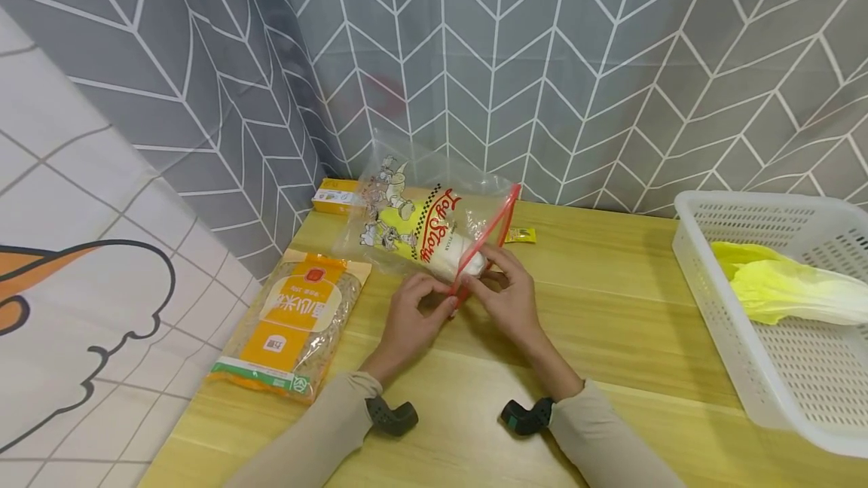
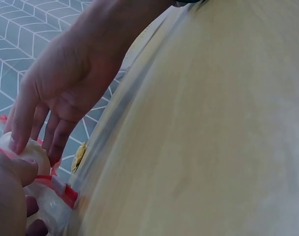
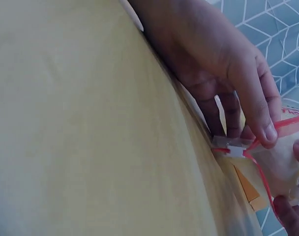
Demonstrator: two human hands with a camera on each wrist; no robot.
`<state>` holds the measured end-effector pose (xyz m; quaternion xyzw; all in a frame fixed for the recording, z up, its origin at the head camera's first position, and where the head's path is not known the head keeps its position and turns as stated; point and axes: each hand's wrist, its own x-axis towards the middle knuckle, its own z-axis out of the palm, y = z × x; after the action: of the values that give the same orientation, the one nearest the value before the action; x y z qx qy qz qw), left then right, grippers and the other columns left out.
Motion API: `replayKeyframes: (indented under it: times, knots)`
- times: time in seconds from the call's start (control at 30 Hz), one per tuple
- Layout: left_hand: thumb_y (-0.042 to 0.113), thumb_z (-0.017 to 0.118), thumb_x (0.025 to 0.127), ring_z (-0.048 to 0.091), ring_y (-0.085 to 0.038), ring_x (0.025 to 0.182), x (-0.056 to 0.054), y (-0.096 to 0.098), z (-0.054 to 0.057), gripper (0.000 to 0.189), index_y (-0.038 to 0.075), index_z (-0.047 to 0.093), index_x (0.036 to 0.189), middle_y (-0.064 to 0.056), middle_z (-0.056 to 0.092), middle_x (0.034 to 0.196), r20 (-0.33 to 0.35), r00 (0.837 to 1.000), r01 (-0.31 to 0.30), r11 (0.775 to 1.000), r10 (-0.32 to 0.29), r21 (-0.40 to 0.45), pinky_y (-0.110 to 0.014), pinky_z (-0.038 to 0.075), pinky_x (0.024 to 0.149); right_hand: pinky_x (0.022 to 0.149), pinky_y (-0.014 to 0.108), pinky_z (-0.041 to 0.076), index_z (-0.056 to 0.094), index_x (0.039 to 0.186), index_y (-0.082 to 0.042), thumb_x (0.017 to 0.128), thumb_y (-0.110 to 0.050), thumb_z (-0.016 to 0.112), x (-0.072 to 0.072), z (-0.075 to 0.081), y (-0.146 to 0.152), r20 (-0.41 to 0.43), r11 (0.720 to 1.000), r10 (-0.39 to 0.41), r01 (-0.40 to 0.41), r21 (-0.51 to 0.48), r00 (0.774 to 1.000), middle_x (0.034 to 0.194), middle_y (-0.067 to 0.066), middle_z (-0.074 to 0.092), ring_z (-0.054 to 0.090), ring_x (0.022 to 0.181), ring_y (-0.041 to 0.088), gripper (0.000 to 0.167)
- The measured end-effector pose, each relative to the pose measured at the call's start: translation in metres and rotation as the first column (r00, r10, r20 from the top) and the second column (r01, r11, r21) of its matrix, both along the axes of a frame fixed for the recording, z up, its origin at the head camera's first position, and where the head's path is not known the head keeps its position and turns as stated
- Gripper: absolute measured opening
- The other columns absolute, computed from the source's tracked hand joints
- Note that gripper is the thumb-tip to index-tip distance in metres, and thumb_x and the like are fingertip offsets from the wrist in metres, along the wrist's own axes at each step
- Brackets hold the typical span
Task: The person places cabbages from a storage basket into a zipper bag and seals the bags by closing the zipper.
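Note:
A clear zip bag (image 1: 427,221) with a printed "Toy Story" picture lies at the back of the table, its red-edged mouth towards me. A whitish rounded item (image 1: 453,253) sits inside, its end at the mouth; its kind cannot be told. My left hand (image 1: 416,316) pinches the near corner of the mouth between thumb and fingers. In the right wrist view, a white zip slider (image 3: 235,150) shows beside those fingers. My right hand (image 1: 508,294) grips the red edge, with fingers at the item's end and the thumb in front.
An orange-labelled grain packet (image 1: 298,322) lies left of the bag, and a yellow box (image 1: 334,196) stands behind it. A small yellow sachet (image 1: 521,236) rests at the back. On the right, a white basket (image 1: 753,367) holds pale cabbage leaves (image 1: 793,283). Patterned cloth (image 1: 576,74) hangs behind the table.

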<state>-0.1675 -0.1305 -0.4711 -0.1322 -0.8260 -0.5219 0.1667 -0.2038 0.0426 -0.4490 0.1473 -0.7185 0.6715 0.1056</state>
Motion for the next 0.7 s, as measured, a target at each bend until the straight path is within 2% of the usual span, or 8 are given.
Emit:
replayKeyframes:
  times: [0.17,0.3,0.4,0.57,0.7]
  knots:
    - [0.012,0.080,0.088,0.059,-0.013,0.098,0.000,0.000,0.000,0.009,0.014,0.074,0.095,0.003,0.067,0.099,0.004,1.000,0.028,1.000,-0.028,0.011,-0.031,0.050,0.086,0.092,0.039,0.060,0.069,0.124,0.003,0.082,0.011,0.077,0.001,-0.002,-0.001,-0.013,1.000,0.023,-0.023,-0.004,1.000,0.132,0.018,0.062,0.061,0.109,0.025,0.044]
    - [0.012,0.080,0.087,0.060,-0.013,0.100,0.001,0.001,0.001,0.010,0.012,0.075,0.096,0.002,0.068,0.101,-0.003,1.000,0.017,1.000,-0.017,0.003,-0.031,0.050,0.089,0.097,0.042,0.057,0.068,0.125,0.000,0.085,0.009,0.074,0.001,-0.004,0.001,-0.002,0.995,0.086,-0.086,0.047,0.996,0.136,0.016,0.060,0.059,0.116,0.025,0.041]
    - [0.014,0.081,0.087,0.060,-0.013,0.100,0.001,0.001,0.002,0.011,0.012,0.075,0.095,0.002,0.069,0.101,-0.001,1.000,0.004,1.000,-0.004,-0.013,-0.031,0.049,0.088,0.095,0.040,0.059,0.068,0.127,-0.002,0.087,0.006,0.074,0.000,-0.006,0.003,-0.018,0.989,0.104,-0.102,0.111,0.994,0.137,0.016,0.062,0.064,0.108,0.029,0.040]
    - [0.015,0.081,0.086,0.060,-0.014,0.100,0.000,0.000,0.002,0.011,0.013,0.075,0.096,0.002,0.069,0.103,0.009,1.000,-0.005,1.000,0.005,-0.023,-0.033,0.050,0.088,0.081,0.033,0.057,0.068,0.129,-0.006,0.089,-0.001,0.076,-0.002,-0.007,0.008,-0.041,0.969,0.097,-0.085,0.233,0.994,0.117,0.016,0.069,0.065,0.091,0.030,0.042]
    - [0.014,0.080,0.087,0.060,-0.016,0.099,0.000,0.001,0.000,0.010,0.013,0.075,0.095,0.001,0.068,0.102,0.002,1.000,-0.006,1.000,0.006,-0.011,-0.032,0.051,0.086,0.082,0.033,0.056,0.067,0.131,-0.005,0.090,-0.002,0.075,-0.004,-0.010,0.013,-0.027,0.966,0.091,-0.082,0.245,0.995,0.110,0.018,0.069,0.065,0.095,0.034,0.042]
